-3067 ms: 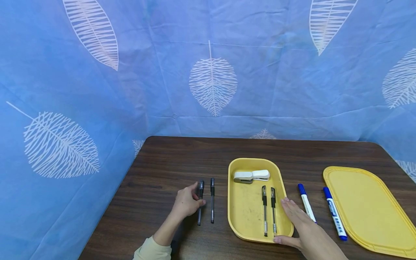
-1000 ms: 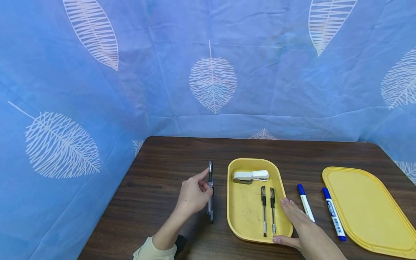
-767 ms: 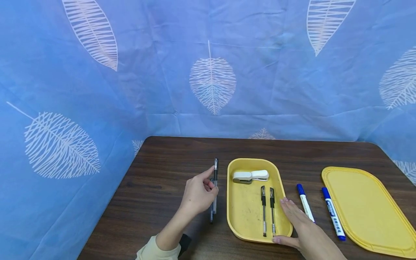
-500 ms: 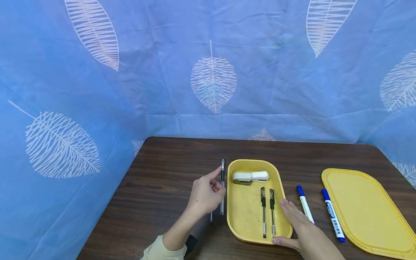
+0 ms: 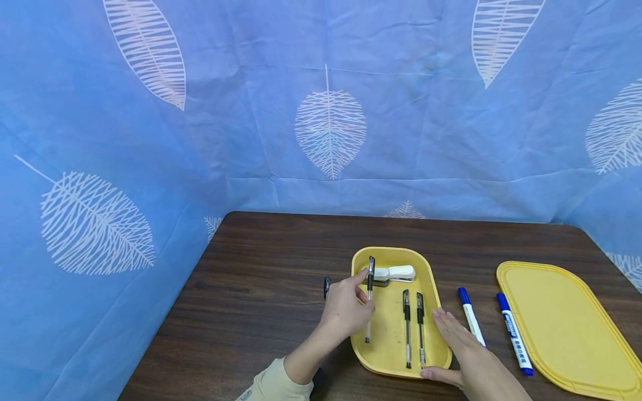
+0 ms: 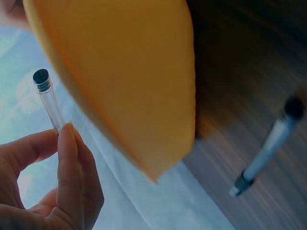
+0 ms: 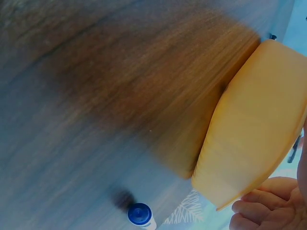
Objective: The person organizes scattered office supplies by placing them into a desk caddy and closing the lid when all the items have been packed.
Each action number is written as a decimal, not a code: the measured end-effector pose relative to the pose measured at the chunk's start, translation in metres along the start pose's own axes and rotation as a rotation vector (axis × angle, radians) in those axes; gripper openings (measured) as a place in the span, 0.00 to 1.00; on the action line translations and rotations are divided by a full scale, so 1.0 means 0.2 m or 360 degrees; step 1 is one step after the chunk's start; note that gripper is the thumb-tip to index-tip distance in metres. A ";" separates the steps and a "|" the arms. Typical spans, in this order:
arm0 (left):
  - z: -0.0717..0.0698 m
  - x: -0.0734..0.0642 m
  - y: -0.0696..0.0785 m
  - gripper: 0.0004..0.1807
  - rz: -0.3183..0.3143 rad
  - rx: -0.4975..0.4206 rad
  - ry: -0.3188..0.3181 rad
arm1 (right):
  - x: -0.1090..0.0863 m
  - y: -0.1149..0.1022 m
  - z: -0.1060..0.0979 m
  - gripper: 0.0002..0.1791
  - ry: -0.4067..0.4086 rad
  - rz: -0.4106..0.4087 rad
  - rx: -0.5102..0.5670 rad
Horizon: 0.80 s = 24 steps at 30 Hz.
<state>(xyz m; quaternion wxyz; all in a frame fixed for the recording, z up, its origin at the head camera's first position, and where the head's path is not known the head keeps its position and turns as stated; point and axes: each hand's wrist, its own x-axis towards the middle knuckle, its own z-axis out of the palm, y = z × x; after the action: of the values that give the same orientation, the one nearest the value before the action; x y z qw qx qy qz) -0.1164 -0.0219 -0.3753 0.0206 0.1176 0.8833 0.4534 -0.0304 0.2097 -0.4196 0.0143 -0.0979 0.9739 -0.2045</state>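
Between thumb and fingers my left hand (image 5: pixel 347 309) pinches a black gel pen (image 5: pixel 369 284), held over the left side of a yellow tray (image 5: pixel 383 340). In the left wrist view the clear end of that pen (image 6: pixel 51 105) sticks up from the fingertips beside the tray wall (image 6: pixel 129 76). My right hand (image 5: pixel 468 351) rests on the tray's near right corner, fingers along the right rim and thumb at the front. Inside the tray lie two black pens, one pen (image 5: pixel 407 328) left of the other (image 5: pixel 421 326). A white stapler (image 5: pixel 401 273) sits behind them, partly hidden.
Left of the tray another black pen (image 5: pixel 326 285) lies on the dark wooden table (image 5: pixel 251 267), mostly covered by my left hand. On the right are two blue-capped markers, one (image 5: pixel 471 317) nearer the tray, the other (image 5: pixel 515 334) beside a flat yellow lid (image 5: pixel 572 323).
My left hand has picked up the pen from the table and carried it right, over the tray's left rim. My right hand stays at the tray's corner.
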 end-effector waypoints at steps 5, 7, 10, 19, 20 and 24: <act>0.07 0.00 0.01 0.34 -0.0031 -0.0014 -0.0034 | 0.00 0.00 0.00 0.57 0.0005 -0.0004 -0.0001; 0.09 0.00 0.01 0.34 -0.0033 -0.0003 -0.0031 | 0.00 0.00 0.00 0.57 0.0011 -0.0008 -0.0005; 0.13 0.00 0.01 0.34 -0.0033 0.0011 -0.0033 | 0.00 0.00 0.00 0.57 0.0017 -0.0008 -0.0007; 0.24 -0.01 -0.01 0.34 -0.0045 0.0046 -0.0049 | 0.00 0.00 0.00 0.57 0.0015 -0.0011 -0.0012; 0.25 -0.01 -0.01 0.34 -0.0054 0.0043 -0.0057 | 0.00 0.00 0.00 0.57 0.0014 -0.0012 -0.0013; 0.29 -0.01 0.00 0.35 -0.0109 0.0011 -0.0101 | 0.00 0.01 0.00 0.57 0.0008 -0.0013 -0.0011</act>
<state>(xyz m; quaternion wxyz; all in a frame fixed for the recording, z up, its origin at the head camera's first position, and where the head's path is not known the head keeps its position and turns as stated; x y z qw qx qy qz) -0.1059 0.0235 -0.4085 0.0638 0.1016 0.8872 0.4456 -0.0312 0.2107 -0.4196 0.0106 -0.1014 0.9742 -0.2015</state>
